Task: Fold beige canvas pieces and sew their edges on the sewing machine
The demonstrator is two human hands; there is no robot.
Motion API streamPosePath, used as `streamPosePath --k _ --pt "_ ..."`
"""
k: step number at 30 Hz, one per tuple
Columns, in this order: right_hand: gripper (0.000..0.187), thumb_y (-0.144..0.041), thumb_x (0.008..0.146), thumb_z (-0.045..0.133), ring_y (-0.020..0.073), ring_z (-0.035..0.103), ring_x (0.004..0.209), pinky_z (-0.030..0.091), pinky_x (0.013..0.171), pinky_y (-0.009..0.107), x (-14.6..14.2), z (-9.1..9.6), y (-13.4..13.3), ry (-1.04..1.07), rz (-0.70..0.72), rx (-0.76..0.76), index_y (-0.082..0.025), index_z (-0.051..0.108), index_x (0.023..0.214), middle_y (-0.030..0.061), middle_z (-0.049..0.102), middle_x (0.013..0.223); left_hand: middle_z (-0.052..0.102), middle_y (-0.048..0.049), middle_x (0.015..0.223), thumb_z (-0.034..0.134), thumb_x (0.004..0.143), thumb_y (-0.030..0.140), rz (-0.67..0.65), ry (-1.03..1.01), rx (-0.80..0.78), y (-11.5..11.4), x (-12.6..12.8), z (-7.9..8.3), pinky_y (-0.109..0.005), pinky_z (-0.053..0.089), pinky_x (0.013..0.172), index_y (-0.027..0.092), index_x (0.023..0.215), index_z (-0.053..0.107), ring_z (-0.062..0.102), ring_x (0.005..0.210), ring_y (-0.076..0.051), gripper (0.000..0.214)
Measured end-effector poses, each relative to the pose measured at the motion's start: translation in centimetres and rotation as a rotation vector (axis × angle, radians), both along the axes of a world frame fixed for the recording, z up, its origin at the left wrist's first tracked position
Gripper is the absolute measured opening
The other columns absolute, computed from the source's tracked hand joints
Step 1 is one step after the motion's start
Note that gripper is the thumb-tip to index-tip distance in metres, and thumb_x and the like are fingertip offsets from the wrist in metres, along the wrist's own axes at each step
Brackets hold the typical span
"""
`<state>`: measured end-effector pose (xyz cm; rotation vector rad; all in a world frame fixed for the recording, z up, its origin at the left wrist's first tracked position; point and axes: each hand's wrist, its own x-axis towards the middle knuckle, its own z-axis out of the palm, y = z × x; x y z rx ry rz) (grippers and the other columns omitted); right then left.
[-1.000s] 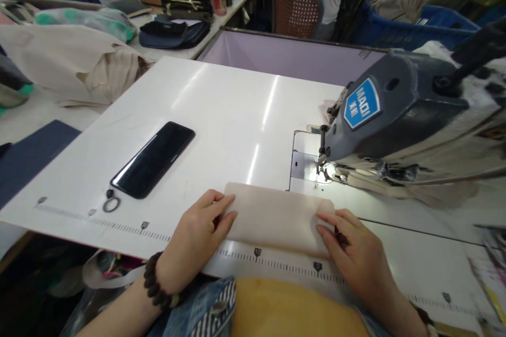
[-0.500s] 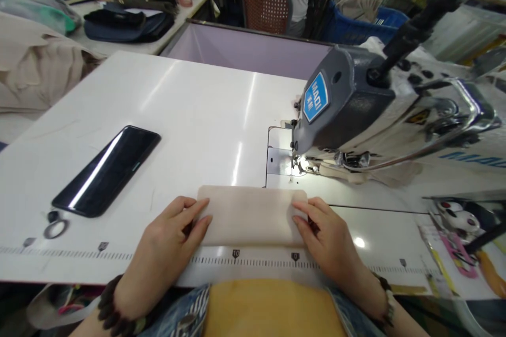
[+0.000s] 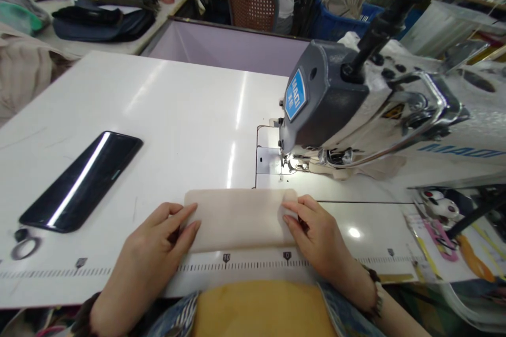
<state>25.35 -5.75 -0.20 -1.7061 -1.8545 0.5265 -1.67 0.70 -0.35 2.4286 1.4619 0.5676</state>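
A folded strip of beige fabric (image 3: 239, 220) lies flat on the white sewing table, just in front of the needle plate (image 3: 264, 160). My left hand (image 3: 154, 245) grips its left end, with the fingers on top. My right hand (image 3: 316, 229) holds the right end the same way. The strip's near edge runs along a printed ruler scale (image 3: 226, 266). The presser foot (image 3: 290, 164) stands a little beyond the strip and does not touch it.
The grey MADI sewing machine head (image 3: 324, 100) fills the right side. A black phone (image 3: 79, 181) and a small ring (image 3: 27, 247) lie left on the table. Printed sheets (image 3: 443, 234) sit at right. Beyond, a co-worker sits on a cane-backed chair (image 3: 251, 2), near bags and a blue crate.
The view has turned, so the table and machine sit further left and look more level. Both hands keep the same hold on the strip, which lies straighter in the picture.
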Motion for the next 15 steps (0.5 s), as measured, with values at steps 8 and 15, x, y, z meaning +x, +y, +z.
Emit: streamPosePath --k 8,15 --pt "0.019 -0.017 0.083 0.050 0.0160 0.056 0.069 0.047 0.062 0.027 -0.22 0.55 0.08 -0.170 -0.031 -0.067 -0.014 0.062 0.097 0.0053 0.055 0.081 0.059 -0.0020 0.083 0.040 0.088 0.039 0.010 0.043 -0.017 -0.09 0.17 -0.22 -0.023 0.051 0.061 0.016 0.098 0.062 0.060 0.063 -0.013 0.034" --pt "0.018 -0.033 0.080 0.060 0.0165 0.054 0.064 0.045 0.054 0.027 0.29 0.83 -0.04 -0.442 -0.088 -0.046 -0.019 0.062 0.090 0.0028 0.054 0.076 0.050 -0.0152 0.117 0.032 0.092 0.030 -0.128 0.200 0.140 0.05 0.53 0.26 -0.039 0.052 0.076 0.013 0.113 0.054 0.057 0.095 -0.026 0.036"
